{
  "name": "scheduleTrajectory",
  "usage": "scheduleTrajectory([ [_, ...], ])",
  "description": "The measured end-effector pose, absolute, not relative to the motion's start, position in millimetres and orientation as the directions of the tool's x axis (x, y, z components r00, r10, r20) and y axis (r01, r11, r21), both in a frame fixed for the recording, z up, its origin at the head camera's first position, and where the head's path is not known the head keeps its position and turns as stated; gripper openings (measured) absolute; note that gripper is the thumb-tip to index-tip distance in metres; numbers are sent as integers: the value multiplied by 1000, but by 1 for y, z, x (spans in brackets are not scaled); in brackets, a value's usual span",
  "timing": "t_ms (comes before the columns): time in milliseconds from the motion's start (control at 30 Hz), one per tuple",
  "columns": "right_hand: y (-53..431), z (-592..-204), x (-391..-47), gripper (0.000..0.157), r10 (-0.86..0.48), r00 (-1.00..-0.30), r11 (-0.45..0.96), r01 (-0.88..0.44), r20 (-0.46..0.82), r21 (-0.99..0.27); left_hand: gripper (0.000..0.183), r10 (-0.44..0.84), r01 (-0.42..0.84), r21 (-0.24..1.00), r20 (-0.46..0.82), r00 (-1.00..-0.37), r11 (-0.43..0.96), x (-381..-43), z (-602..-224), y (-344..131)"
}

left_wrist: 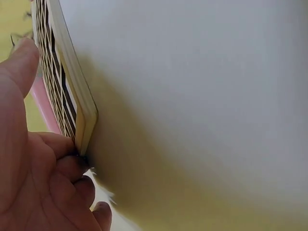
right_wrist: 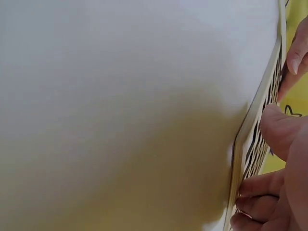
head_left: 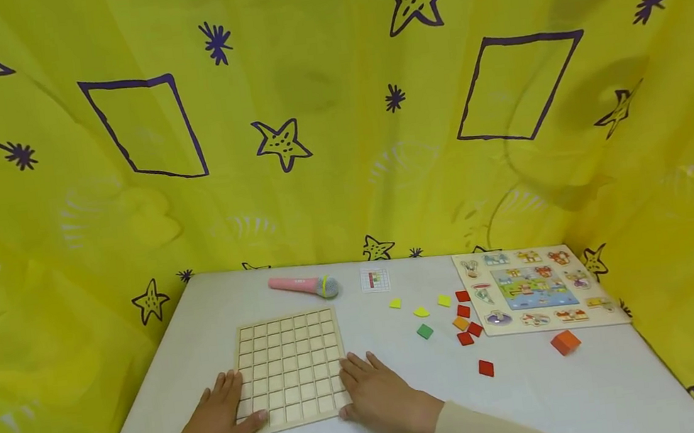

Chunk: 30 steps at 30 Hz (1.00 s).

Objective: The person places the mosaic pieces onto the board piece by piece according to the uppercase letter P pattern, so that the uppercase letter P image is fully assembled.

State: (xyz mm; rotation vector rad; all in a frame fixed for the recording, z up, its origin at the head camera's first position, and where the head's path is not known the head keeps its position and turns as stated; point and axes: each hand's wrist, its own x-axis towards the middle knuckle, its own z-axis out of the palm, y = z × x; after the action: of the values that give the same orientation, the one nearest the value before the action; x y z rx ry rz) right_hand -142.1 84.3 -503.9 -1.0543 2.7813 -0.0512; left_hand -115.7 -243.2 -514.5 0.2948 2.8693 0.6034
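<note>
A pale wooden grid board [head_left: 291, 369] with square cells lies flat on the white table. At its left edge my left hand [head_left: 216, 418] rests with fingers stretched forward and the thumb over the near left corner. My right hand [head_left: 385, 392] lies against the opposite edge, its fingertips touching the frame. In the left wrist view, the board's corner [left_wrist: 84, 118] sits beside the fingertips, with the thumb above the grid. The right wrist view shows the board's rim [right_wrist: 245, 130] against the fingers, and part of the left hand [right_wrist: 299, 53] beyond.
Right of the board lie loose red [head_left: 486, 368], yellow [head_left: 444, 300], orange and green [head_left: 424, 331] pieces. An orange block [head_left: 565, 342] stands near a picture puzzle board [head_left: 471, 302]. Behind are a pink toy microphone [head_left: 293, 285] and a small pattern card [head_left: 376, 279]. A yellow curtain [head_left: 332, 197] surrounds the table.
</note>
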Motion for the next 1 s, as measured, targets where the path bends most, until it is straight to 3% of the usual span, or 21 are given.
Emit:
scheduleTrajectory([
  [267, 140, -512, -116, 51, -634, -773, 770, -629, -20, -103, 104, 304, 216, 463, -122, -945, 860, -109, -516, -193],
  [533, 184, -520, -108, 70, -511, -858, 841, -490, -42, -228, 107, 365, 264, 486, -124, -923, 833, -107, -522, -147],
  [867, 202, -527, -107, 73, -512, -859, 837, -499, -3, -225, 66, 410, 350, 460, -36, -911, 816, -125, -523, -149],
  [1000, 204, -528, -106, 74, -503, -864, 840, -480, -30, -253, 59, 459, 398, 433, -41, -887, 809, -142, -523, -159],
])
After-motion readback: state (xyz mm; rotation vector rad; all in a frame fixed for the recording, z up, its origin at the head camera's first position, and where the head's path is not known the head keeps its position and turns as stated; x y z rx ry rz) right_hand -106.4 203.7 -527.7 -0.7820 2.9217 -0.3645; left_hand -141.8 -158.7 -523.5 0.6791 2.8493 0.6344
